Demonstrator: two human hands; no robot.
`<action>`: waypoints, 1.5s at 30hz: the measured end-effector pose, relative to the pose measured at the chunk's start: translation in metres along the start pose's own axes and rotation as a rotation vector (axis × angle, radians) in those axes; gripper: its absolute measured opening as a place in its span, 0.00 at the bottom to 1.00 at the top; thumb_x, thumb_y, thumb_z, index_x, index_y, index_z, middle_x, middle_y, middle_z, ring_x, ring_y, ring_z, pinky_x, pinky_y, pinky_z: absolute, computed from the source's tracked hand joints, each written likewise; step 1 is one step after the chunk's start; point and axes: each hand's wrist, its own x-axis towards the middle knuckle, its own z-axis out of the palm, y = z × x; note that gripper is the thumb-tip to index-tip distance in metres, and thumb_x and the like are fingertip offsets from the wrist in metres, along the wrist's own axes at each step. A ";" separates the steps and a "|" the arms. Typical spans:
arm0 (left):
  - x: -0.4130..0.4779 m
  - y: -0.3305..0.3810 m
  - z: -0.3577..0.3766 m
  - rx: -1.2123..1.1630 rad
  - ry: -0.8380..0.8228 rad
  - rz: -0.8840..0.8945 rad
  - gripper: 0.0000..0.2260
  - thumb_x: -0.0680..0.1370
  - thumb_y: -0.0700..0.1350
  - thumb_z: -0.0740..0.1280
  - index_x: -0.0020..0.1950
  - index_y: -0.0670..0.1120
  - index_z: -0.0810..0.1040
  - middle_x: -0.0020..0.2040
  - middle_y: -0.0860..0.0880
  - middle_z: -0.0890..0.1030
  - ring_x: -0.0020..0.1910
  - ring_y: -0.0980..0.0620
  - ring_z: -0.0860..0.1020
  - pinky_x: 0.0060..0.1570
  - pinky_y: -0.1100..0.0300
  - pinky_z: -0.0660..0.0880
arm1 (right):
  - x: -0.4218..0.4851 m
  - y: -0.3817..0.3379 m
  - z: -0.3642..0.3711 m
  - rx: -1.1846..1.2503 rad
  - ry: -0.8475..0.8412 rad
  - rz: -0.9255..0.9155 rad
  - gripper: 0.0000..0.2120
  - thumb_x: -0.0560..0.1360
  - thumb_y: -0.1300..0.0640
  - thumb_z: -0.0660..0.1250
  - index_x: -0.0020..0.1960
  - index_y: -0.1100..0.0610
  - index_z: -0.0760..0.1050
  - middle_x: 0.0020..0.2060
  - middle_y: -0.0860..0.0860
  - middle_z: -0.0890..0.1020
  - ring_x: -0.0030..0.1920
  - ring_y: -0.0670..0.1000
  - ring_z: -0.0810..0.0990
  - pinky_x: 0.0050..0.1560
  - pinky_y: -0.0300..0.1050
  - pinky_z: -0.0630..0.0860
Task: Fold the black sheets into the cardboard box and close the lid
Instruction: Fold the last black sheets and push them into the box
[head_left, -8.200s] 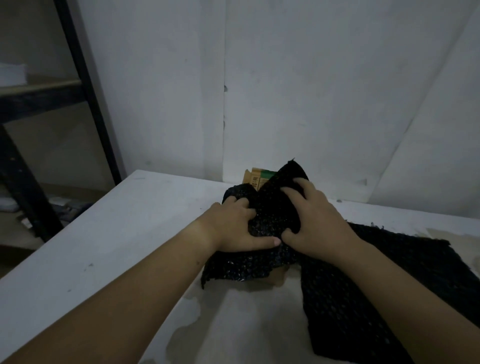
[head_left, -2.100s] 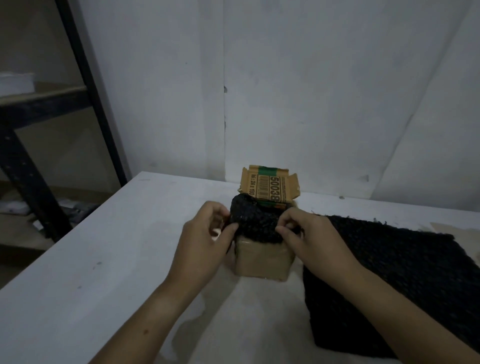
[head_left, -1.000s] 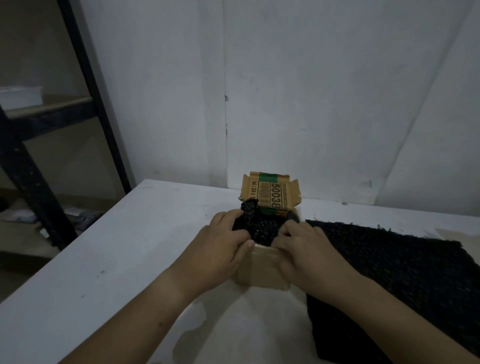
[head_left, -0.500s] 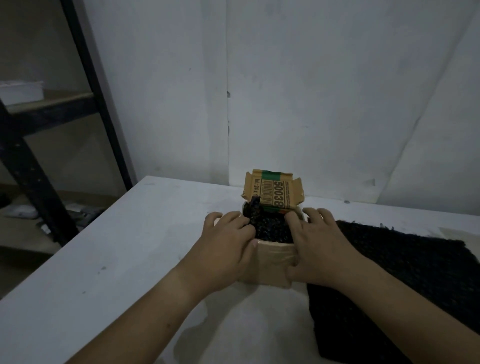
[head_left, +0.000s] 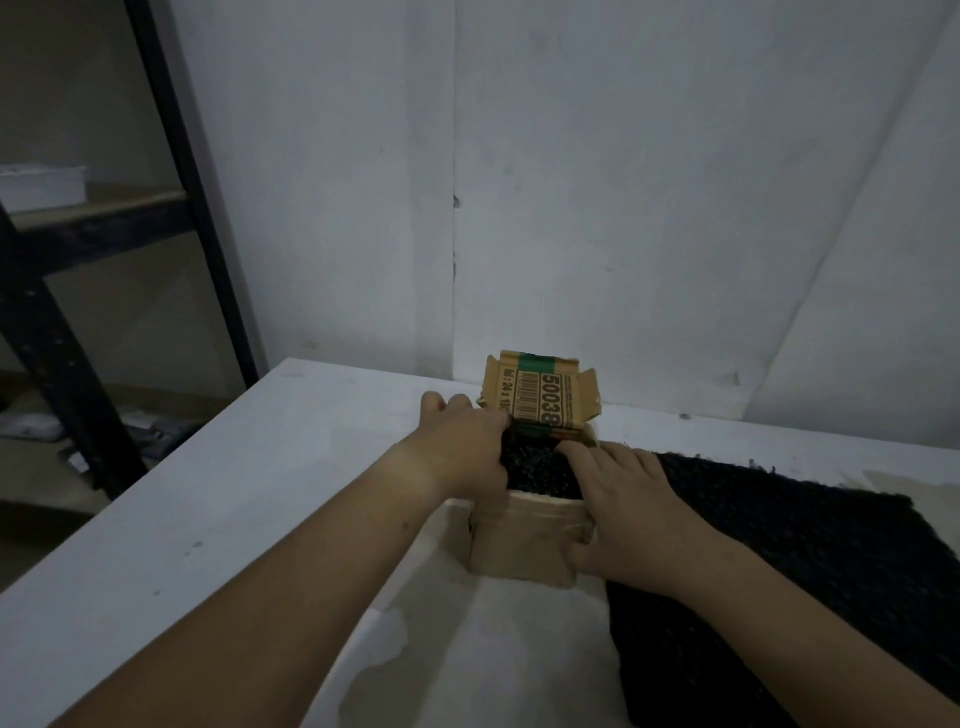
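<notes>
The small brown cardboard box (head_left: 524, 540) stands on the white table (head_left: 218, 499), its printed lid (head_left: 540, 397) upright. The left hand (head_left: 462, 447) and right hand (head_left: 628, 509) press flat, grasping nothing, on the wadded black mesh sheet (head_left: 537, 465) inside. Risk: springy mesh rebounds, blocking lid closure.

A white table (head_left: 218, 525) carries a small cardboard box (head_left: 524, 540) at centre; a black sheet (head_left: 810, 561) lies flat at its three o'clock.
</notes>
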 end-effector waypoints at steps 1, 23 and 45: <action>0.002 0.001 0.002 0.047 -0.012 -0.001 0.11 0.72 0.49 0.62 0.53 0.50 0.76 0.54 0.47 0.72 0.58 0.45 0.67 0.58 0.50 0.60 | 0.000 0.000 0.000 0.002 -0.001 -0.001 0.44 0.68 0.38 0.63 0.77 0.50 0.48 0.67 0.48 0.67 0.69 0.53 0.61 0.69 0.50 0.56; -0.047 -0.037 0.026 -0.840 0.092 -0.158 0.12 0.81 0.44 0.63 0.64 0.53 0.74 0.61 0.57 0.77 0.53 0.56 0.79 0.56 0.56 0.77 | -0.012 -0.014 -0.004 0.159 0.251 -0.160 0.37 0.70 0.42 0.69 0.75 0.44 0.59 0.71 0.41 0.64 0.74 0.46 0.55 0.68 0.39 0.46; 0.007 -0.006 -0.001 -0.350 -0.057 -0.156 0.01 0.75 0.40 0.68 0.45 0.45 0.77 0.47 0.46 0.80 0.43 0.51 0.77 0.38 0.61 0.73 | 0.007 -0.022 0.001 0.253 0.096 -0.084 0.23 0.74 0.48 0.63 0.68 0.36 0.69 0.76 0.45 0.58 0.74 0.49 0.53 0.66 0.44 0.49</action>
